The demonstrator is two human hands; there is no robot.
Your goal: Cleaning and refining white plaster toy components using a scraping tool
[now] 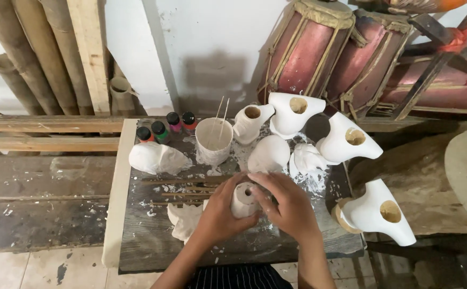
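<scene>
Both my hands close around a small white plaster figure (243, 199) with a round hole in its end, held just above a dark paint-splattered board (153, 241). My left hand (218, 214) grips it from the left and below. My right hand (287, 206) covers it from the right and above. A crumpled white cloth (184, 220) lies just left of my left hand. Thin wooden sticks (182, 187) lie on the board beyond my hands.
A white cup (213, 141) holding sticks stands at the back, with several small paint bottles (166, 127) to its left. Several white plaster figures (346, 140) ring the board's far and right sides. Red drums (319, 51) and bamboo poles (35, 53) stand behind.
</scene>
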